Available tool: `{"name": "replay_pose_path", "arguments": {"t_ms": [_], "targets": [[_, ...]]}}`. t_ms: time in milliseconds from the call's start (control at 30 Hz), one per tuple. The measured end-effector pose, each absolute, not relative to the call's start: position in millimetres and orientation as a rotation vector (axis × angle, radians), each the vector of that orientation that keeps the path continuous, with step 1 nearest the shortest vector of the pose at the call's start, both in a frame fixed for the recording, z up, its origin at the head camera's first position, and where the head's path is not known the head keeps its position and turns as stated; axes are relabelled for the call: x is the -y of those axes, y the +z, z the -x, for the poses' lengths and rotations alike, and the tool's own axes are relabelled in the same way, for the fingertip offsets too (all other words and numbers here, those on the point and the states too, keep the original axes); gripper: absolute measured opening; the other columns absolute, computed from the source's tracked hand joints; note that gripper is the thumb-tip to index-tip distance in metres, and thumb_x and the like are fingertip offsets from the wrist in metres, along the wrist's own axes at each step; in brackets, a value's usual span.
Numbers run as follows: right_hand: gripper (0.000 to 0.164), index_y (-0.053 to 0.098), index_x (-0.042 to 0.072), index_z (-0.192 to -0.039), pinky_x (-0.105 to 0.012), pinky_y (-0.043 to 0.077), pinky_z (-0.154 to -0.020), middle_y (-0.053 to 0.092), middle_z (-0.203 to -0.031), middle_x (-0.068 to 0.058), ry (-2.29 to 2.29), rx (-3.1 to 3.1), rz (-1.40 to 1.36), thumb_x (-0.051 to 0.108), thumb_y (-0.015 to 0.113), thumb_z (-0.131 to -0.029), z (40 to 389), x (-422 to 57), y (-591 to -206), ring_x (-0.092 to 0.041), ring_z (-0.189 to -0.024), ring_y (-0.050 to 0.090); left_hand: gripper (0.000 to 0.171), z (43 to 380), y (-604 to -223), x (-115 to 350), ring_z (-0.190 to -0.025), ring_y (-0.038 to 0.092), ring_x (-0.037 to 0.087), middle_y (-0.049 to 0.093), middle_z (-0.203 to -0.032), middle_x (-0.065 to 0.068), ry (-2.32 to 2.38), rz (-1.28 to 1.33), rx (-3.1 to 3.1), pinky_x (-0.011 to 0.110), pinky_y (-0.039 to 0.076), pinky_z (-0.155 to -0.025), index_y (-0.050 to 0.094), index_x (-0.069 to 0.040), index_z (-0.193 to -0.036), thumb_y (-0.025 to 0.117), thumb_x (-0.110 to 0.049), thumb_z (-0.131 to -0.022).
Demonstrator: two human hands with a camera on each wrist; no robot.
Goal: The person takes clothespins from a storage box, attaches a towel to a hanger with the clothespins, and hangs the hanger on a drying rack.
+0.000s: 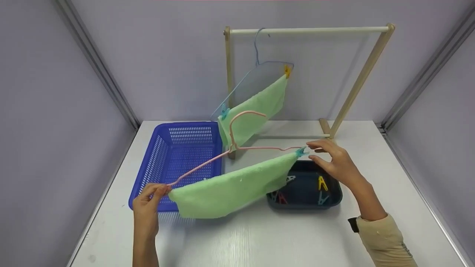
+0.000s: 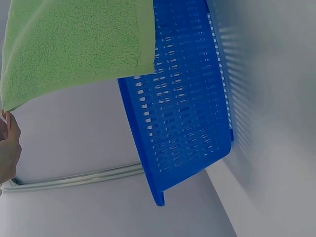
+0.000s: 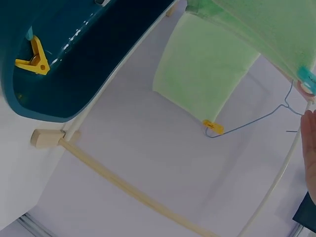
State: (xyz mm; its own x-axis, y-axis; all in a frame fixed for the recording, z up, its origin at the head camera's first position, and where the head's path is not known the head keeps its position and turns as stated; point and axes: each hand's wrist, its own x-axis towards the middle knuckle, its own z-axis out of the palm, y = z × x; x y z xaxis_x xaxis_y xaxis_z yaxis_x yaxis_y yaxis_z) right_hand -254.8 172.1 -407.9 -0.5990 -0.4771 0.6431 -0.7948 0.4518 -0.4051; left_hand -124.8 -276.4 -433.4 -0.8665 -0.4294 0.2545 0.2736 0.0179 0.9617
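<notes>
My left hand (image 1: 147, 202) pinches the left end of a pink clothes hanger (image 1: 202, 165) together with a corner of a light green towel (image 1: 237, 189). In the left wrist view that hand (image 2: 9, 148) shows at the left edge, at the corner of the towel (image 2: 84, 39). The towel hangs along the hanger's lower side. A teal clothespin (image 1: 301, 152) clips its other corner to the hanger's right end. Beside this clothespin is my right hand (image 1: 336, 163), thumb and fingers apart with nothing between them.
A rack (image 1: 315, 30) stands behind, bearing a blue hanger (image 1: 237, 84) with another green towel (image 1: 256, 100), pinned by yellow (image 1: 287, 71) and teal clothespins (image 1: 224, 111). A blue basket (image 1: 138, 189) is at left. Several clothespins lie in a dark bin (image 1: 304, 206) below my right hand.
</notes>
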Motion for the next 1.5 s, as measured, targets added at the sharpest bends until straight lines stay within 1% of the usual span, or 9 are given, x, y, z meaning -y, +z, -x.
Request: {"name": "replay_pose_path", "arguments": {"t_ms": [267,500,600,667,733,867,1067,1333,1500], "targets": [[0.038,0.061,0.001,-0.109,-0.029,0.049,-0.076,0.061,-0.102,-0.006,0.942,2.316,-1.025,-0.009,0.071,-0.074,256,-177,-413,-0.022,-0.091,0.061,0.015,126,-434,276,-0.079,0.054,0.015,0.058,-0.076,0.004,-1.906,-0.148,1.794,0.022,0.046,-0.073,0.062,0.014,-0.081,0.055,0.004,-0.089],[0.028,0.066,0.005,-0.101,-0.016,0.045,-0.073,0.064,-0.093,-0.002,0.91,2.374,-0.987,-0.006,0.071,-0.076,263,-181,-423,-0.017,-0.085,0.062,0.015,126,-434,277,-0.078,0.054,0.015,0.058,-0.075,0.004,-1.908,-0.131,1.782,0.022,0.045,-0.072,0.062,0.014,-0.079,0.055,0.005,-0.089],[0.024,0.066,0.005,-0.098,-0.02,0.048,-0.072,0.064,-0.091,-0.001,0.919,2.415,-0.986,-0.006,0.07,-0.077,265,-182,-428,-0.017,-0.084,0.063,0.015,125,-434,276,-0.078,0.053,0.015,0.058,-0.076,0.004,-1.905,-0.154,1.793,0.022,0.045,-0.072,0.063,0.014,-0.08,0.056,0.003,-0.089],[0.023,0.066,0.005,-0.097,-0.026,0.05,-0.073,0.064,-0.091,-0.002,0.938,2.439,-0.989,-0.007,0.069,-0.077,267,-182,-431,-0.018,-0.084,0.063,0.016,125,-434,276,-0.079,0.053,0.015,0.058,-0.076,0.004,-1.902,-0.171,1.802,0.022,0.045,-0.072,0.062,0.014,-0.081,0.056,0.003,-0.089],[0.022,0.065,0.004,-0.096,-0.031,0.051,-0.073,0.063,-0.091,-0.002,0.959,2.464,-0.992,-0.007,0.068,-0.078,268,-182,-435,-0.02,-0.085,0.063,0.016,125,-434,276,-0.079,0.053,0.015,0.058,-0.077,0.004,-1.901,-0.186,1.806,0.022,0.045,-0.072,0.062,0.015,-0.081,0.056,0.002,-0.089],[0.022,0.064,0.003,-0.098,-0.035,0.051,-0.073,0.062,-0.093,-0.004,0.989,2.524,-1.0,-0.007,0.067,-0.079,271,-180,-441,-0.022,-0.086,0.062,0.016,124,-433,276,-0.08,0.053,0.016,0.058,-0.077,0.004,-1.894,-0.206,1.815,0.022,0.045,-0.073,0.062,0.015,-0.082,0.057,0.001,-0.089],[0.019,0.064,0.001,-0.1,-0.034,0.051,-0.073,0.063,-0.094,-0.005,0.959,2.597,-1.015,-0.003,0.066,-0.081,277,-178,-451,-0.02,-0.085,0.062,0.016,124,-434,276,-0.079,0.055,0.016,0.059,-0.077,0.005,-1.891,-0.196,1.811,0.022,0.046,-0.073,0.062,0.015,-0.083,0.055,0.002,-0.09],[0.015,0.063,0.005,-0.1,-0.034,0.051,-0.072,0.063,-0.094,-0.007,0.972,2.703,-1.022,0.004,0.064,-0.085,282,-172,-460,-0.021,-0.085,0.062,0.018,125,-435,278,-0.08,0.052,0.018,0.058,-0.076,0.006,-1.865,-0.23,1.821,0.023,0.045,-0.072,0.062,0.015,-0.081,0.056,0.001,-0.09],[0.016,0.063,0.001,-0.1,-0.035,0.051,-0.07,0.063,-0.093,-0.01,0.944,2.731,-1.086,0.003,0.065,-0.085,288,-168,-468,-0.023,-0.083,0.062,0.02,125,-435,279,-0.081,0.052,0.019,0.058,-0.078,0.007,-1.852,-0.262,1.827,0.023,0.046,-0.073,0.062,0.015,-0.082,0.055,-0.001,-0.091]]}}
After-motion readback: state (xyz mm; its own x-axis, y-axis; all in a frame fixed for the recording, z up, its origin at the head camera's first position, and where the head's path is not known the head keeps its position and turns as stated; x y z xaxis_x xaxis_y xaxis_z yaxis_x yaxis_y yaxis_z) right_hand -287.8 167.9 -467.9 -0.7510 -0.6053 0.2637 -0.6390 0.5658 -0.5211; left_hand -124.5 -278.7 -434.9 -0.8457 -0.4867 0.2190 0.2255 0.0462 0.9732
